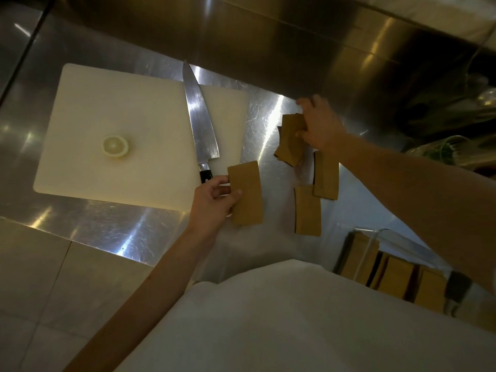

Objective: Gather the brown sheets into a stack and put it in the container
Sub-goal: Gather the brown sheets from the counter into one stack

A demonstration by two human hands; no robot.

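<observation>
A: What is held by the left hand [214, 204]?

B: A single brown sheet [245, 193] is pinched at its left edge, the thumb on top and the fingers [217, 182] curled against its edge. It lies just off the corner of the white cutting board [115, 130], beside the black handle of the knife [200, 122].

A: And by the right hand [320, 124]?

B: A small bunch of brown sheets [290, 142] is gripped there, the fingers closed on its upper end. The bunch is fanned unevenly and tilted above the steel surface [128, 234].

A: Are other sheets seen?

B: Two loose sheets are seen on the surface between the arms: one [326, 174] under the right wrist, another [308, 210] just below it, their corners overlapping. More brown sheets are stacked in the clear container [371, 244] at lower right.

A: Anything on the board?

B: A lemon slice [116, 146] is seen lying flat, well apart from the knife.
</observation>
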